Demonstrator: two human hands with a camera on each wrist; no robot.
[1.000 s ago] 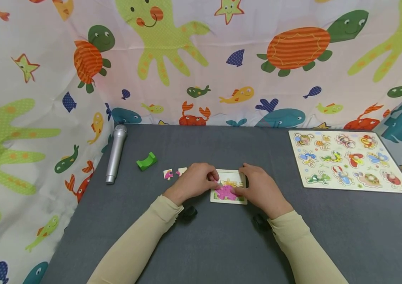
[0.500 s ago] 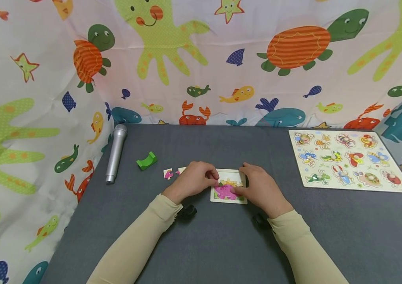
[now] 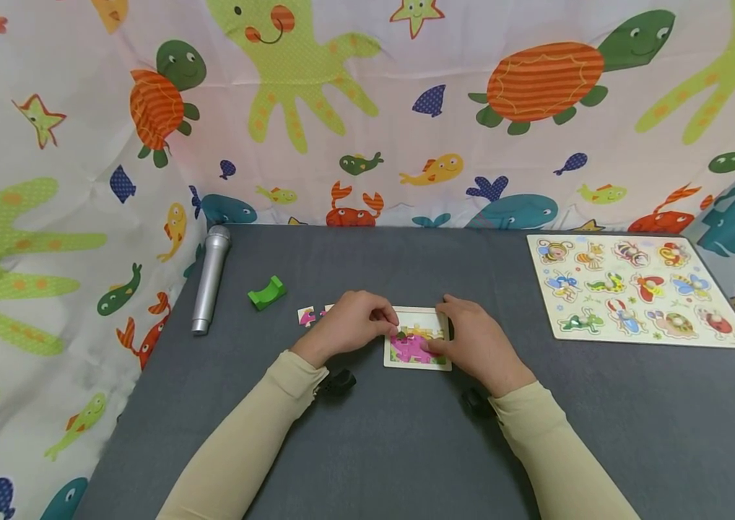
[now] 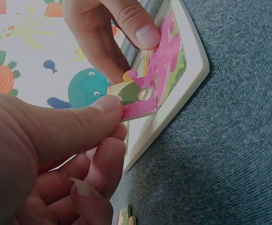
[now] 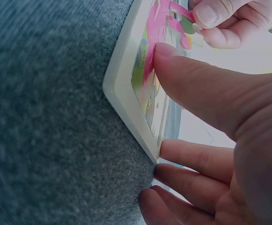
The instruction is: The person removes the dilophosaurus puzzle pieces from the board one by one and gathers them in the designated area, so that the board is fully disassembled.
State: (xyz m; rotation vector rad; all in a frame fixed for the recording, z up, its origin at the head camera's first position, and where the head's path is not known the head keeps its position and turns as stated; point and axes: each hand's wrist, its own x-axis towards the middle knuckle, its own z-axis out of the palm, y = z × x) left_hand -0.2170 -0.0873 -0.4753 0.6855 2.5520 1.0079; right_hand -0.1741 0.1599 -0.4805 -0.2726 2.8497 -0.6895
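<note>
My left hand pinches a pink, green and yellow jigsaw piece between thumb and index finger. The piece is tilted over the left side of a small white-framed puzzle tray, its inner edge right at the pink pieces laid there. My right hand holds the tray at its right side. In the right wrist view its thumb presses on the pink picture while the other fingers lie along the frame's outer edge. The upper part of the tray shows bare white in the head view.
A loose jigsaw piece lies left of my left hand, with another mostly hidden behind that hand. Farther left are a green curved block and a silver microphone. An insect picture board lies at the back right, before a patterned curtain.
My left hand has shifted slightly left and away from me, covering more of the nearer loose piece. It keeps its pinch, and my right hand stays on the tray. The head view tilts slightly.
</note>
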